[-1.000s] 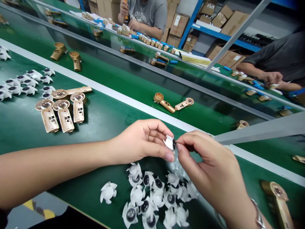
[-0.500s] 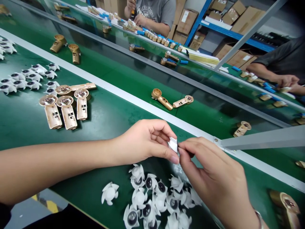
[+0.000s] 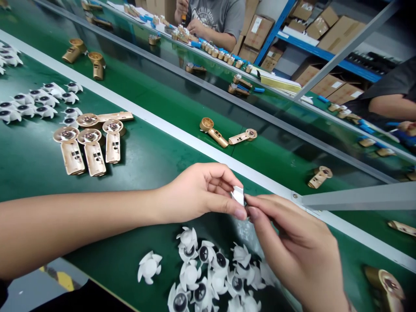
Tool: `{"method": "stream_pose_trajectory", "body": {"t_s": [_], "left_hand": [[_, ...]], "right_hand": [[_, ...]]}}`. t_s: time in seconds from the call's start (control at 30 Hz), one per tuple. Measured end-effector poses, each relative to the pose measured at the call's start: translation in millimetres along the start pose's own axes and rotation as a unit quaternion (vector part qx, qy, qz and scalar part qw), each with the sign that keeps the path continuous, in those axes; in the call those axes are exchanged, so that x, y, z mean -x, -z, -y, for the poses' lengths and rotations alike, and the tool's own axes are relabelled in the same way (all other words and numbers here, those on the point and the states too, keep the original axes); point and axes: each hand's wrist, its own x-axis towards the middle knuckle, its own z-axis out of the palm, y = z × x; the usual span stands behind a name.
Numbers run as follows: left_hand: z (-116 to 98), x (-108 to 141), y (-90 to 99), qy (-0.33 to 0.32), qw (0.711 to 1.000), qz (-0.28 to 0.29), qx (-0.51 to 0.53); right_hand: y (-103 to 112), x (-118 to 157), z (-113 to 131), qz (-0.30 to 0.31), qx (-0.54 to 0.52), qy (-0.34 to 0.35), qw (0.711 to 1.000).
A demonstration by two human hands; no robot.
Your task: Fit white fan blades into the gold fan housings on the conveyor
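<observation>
A small white fan wheel (image 3: 238, 195) is pinched between the thumb and fingers of my left hand (image 3: 198, 190), held above the green table. My right hand (image 3: 299, 242) touches its right side, thumb and forefinger pressed together; whatever is between them is too small to name. Below my hands lies a loose pile of white fan wheels (image 3: 201, 277), some showing dark round centres. One fan wheel (image 3: 149, 267) sits apart, left of the pile. Several gold fan housings (image 3: 94, 158) lie open side up at the left.
Rows of fan wheels (image 3: 22, 104) stand at the far left. Beyond a white rail (image 3: 156, 125), gold housings (image 3: 216, 135) lie on a green belt (image 3: 175, 108). A grey metal post (image 3: 357, 197) slants in from the right. Two people sit opposite.
The housings on the belt have shifted left. My right hand has lowered slightly at the fan wheel, its thumb a little to the right. The person at the far right has moved their arm.
</observation>
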Motion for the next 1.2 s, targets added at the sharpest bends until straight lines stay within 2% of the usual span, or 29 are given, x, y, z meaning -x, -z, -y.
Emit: {"method": "stream_pose_trajectory", "body": {"t_s": [0.13, 0.33, 0.57, 0.63, 0.7, 0.73, 0.77, 0.8, 0.87, 0.9, 0.93, 0.97, 1.0, 1.03, 1.07, 1.13, 1.2], "left_hand": [[-2.8, 0.7, -2.0, 0.006, 1.000, 0.013, 0.015], [-0.3, -1.2, 0.0, 0.010, 0.999, 0.030, 0.012], [4.0, -0.6, 2.8, 0.049, 0.997, 0.056, -0.006], [3.7, -2.0, 5.4, 0.065, 0.995, 0.063, -0.029], [1.4, -4.7, 10.1, 0.046, 0.989, 0.060, -0.124], [-0.4, -6.7, 13.3, 0.009, 0.975, 0.053, -0.217], [-2.3, -8.9, 16.7, -0.041, 0.940, 0.044, -0.337], [-4.0, -11.5, 20.4, -0.093, 0.879, 0.040, -0.466], [-6.0, -17.1, 27.4, -0.160, 0.719, 0.063, -0.674], [-6.3, -19.8, 30.6, -0.168, 0.648, 0.087, -0.738], [-6.4, -22.1, 33.5, -0.165, 0.598, 0.111, -0.776], [-6.6, -24.1, 36.1, -0.160, 0.569, 0.130, -0.796], [-7.3, -25.6, 38.4, -0.157, 0.558, 0.143, -0.802], [-8.6, -26.6, 40.5, -0.156, 0.564, 0.145, -0.798], [-10.6, -27.3, 42.3, -0.153, 0.581, 0.140, -0.787], [-16.0, -27.8, 44.6, -0.130, 0.643, 0.108, -0.747], [-20.9, -27.8, 44.8, -0.086, 0.717, 0.045, -0.690]], "right_hand": [[6.9, -1.1, -4.7, 0.010, -0.089, -0.049, 0.995], [6.0, -1.6, -15.8, 0.032, -0.173, -0.065, 0.982], [0.2, 2.4, -23.2, 0.069, -0.279, -0.127, 0.949], [-0.9, 2.2, -25.2, 0.096, -0.279, -0.144, 0.945], [1.1, -0.6, -31.0, 0.125, -0.256, -0.168, 0.944], [4.0, -2.6, -36.0, 0.130, -0.233, -0.183, 0.946], [8.3, -4.8, -42.2, 0.125, -0.200, -0.199, 0.951], [14.0, -6.6, -49.4, 0.117, -0.156, -0.215, 0.957], [28.4, -7.0, -64.4, 0.107, -0.044, -0.240, 0.964], [36.1, -4.5, -70.8, 0.114, 0.014, -0.246, 0.962], [43.2, 0.1, -75.7, 0.128, 0.063, -0.248, 0.958], [49.1, 7.0, -78.7, 0.138, 0.098, -0.246, 0.954], [53.3, 16.1, -79.9, 0.141, 0.121, -0.240, 0.953], [55.7, 27.2, -79.5, 0.136, 0.138, -0.231, 0.953], [56.4, 39.8, -77.9, 0.125, 0.151, -0.221, 0.955], [53.8, 67.1, -72.8, 0.098, 0.172, -0.202, 0.959], [48.7, 93.1, -68.1, 0.075, 0.178, -0.193, 0.962]]}}
